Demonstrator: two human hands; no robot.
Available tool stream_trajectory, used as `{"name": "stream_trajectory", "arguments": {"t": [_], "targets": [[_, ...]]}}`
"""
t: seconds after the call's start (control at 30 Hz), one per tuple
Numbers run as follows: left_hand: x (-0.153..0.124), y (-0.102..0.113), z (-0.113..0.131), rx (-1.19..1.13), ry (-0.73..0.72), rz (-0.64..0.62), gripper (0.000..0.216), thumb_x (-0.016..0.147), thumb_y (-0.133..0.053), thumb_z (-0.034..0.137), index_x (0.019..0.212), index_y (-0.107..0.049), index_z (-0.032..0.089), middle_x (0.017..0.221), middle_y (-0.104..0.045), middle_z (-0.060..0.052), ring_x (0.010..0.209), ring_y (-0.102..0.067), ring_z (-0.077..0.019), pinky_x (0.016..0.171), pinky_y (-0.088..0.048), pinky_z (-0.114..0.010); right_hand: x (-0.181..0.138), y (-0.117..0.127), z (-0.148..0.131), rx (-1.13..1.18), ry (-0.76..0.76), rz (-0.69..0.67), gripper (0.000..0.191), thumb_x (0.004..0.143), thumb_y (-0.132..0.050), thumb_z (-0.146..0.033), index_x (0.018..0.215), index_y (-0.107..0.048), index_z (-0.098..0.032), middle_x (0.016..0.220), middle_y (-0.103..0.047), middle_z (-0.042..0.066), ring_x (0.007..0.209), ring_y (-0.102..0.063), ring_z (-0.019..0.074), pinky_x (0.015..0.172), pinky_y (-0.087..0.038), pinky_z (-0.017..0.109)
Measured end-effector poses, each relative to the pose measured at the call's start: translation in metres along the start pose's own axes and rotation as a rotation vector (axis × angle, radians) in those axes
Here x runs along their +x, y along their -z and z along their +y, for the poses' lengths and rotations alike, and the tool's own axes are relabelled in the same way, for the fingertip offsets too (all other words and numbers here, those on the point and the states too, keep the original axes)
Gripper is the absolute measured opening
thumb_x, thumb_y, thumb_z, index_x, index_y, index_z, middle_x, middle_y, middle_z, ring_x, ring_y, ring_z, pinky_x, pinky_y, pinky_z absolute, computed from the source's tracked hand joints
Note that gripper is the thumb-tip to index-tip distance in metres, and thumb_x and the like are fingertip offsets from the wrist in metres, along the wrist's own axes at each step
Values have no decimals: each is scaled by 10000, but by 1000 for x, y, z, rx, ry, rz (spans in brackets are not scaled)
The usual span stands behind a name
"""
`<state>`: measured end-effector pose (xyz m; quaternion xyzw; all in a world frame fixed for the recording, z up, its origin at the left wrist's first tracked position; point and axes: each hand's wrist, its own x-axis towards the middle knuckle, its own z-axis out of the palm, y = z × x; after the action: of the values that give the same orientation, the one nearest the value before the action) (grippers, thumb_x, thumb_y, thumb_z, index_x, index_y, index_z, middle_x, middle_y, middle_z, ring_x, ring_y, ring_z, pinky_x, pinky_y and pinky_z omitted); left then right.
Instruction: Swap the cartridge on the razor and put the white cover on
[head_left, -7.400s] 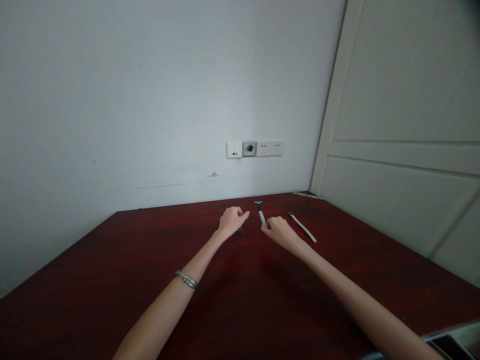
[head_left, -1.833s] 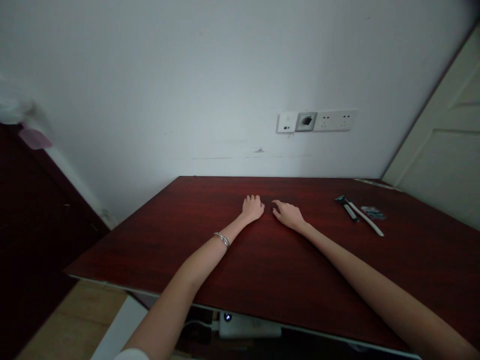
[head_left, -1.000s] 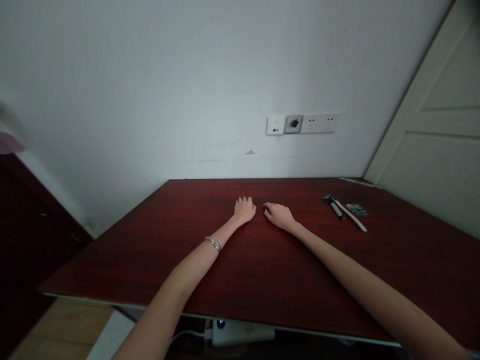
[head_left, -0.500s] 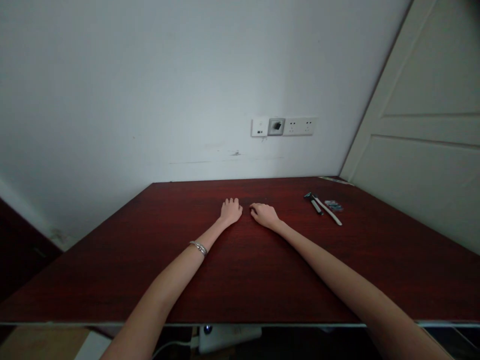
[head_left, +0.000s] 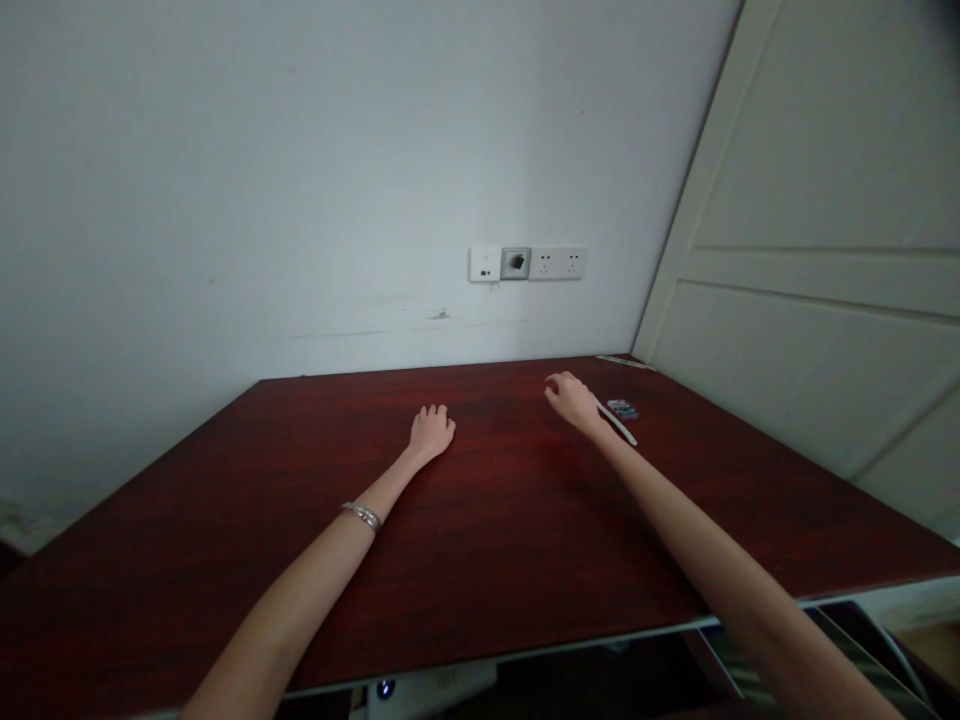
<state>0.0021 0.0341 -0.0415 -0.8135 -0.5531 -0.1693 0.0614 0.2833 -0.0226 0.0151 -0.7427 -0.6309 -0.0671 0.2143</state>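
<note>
My left hand (head_left: 430, 431) lies flat on the dark red table (head_left: 225, 520), fingers loosely together, holding nothing. A silver bracelet (head_left: 362, 515) sits on that wrist. My right hand (head_left: 572, 399) is lifted a little above the table toward the back right, fingers loosely spread and empty. It hovers over the spot where the razor lay, which it hides. Just right of it a white slim stick-like tool (head_left: 619, 424) pokes out from behind the hand, and a small blue-grey packet (head_left: 622, 408) lies beyond.
A white wall with a row of sockets (head_left: 527, 264) stands behind the table. A white panelled door (head_left: 810, 300) closes off the right side. A thin pale strip (head_left: 624, 361) lies at the table's back right corner. A white device (head_left: 435, 690) sits under the table's front edge.
My right hand has left its place beside the left hand and moved right, over the razor. The left hand stayed flat. The view swung to the right.
</note>
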Motion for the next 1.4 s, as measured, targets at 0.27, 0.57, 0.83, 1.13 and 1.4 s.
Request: {"name": "stream_trajectory", "arguments": {"t": [0.27, 0.57, 0.83, 1.13, 1.4], "targets": [[3, -2, -1, 15, 13, -16, 335, 873, -346, 293, 1084, -537, 115, 1121, -571, -142, 1100, -471, -264, 926, -361, -360, -20, 6, 74, -130, -264, -123, 414, 842, -415, -437, 1106, -618, -190, 1084, -593, 144, 946, -597, 267, 769, -451, 340], [4, 1, 0, 1, 11, -38, 351, 877, -336, 293, 1106, -533, 115, 1134, -572, -134, 1125, -463, -272, 931, -361, -359, -21, -1, 79, -160, -287, -200, 344, 804, -468, -365, 985, -666, -149, 997, -650, 160, 909, -619, 268, 742, -465, 340], [3, 3, 1, 1, 2, -28, 353, 874, -334, 285, 1096, -540, 106, 1124, -572, -147, 1106, -473, -268, 920, -367, -358, -18, -4, 82, -194, -169, -166, 318, 796, -500, -318, 943, -672, -94, 929, -663, 183, 850, -634, 252, 680, -442, 270], [2, 13, 7, -36, 46, -27, 323, 852, -390, 274, 1048, -576, 97, 1101, -592, -153, 1047, -511, -245, 891, -391, -338, -10, -11, 46, 11, 45, -15, 300, 806, -473, -307, 796, -715, -130, 802, -700, 151, 776, -650, 221, 638, -378, 226], [23, 58, 29, -495, 146, 55, 336, 825, -487, 422, 896, -683, 158, 931, -679, -95, 863, -612, -189, 717, -470, -257, -5, -7, -42, 241, 268, 176, 287, 812, -479, -326, 768, -695, -143, 742, -691, 94, 663, -617, 166, 595, -342, 216]]}}
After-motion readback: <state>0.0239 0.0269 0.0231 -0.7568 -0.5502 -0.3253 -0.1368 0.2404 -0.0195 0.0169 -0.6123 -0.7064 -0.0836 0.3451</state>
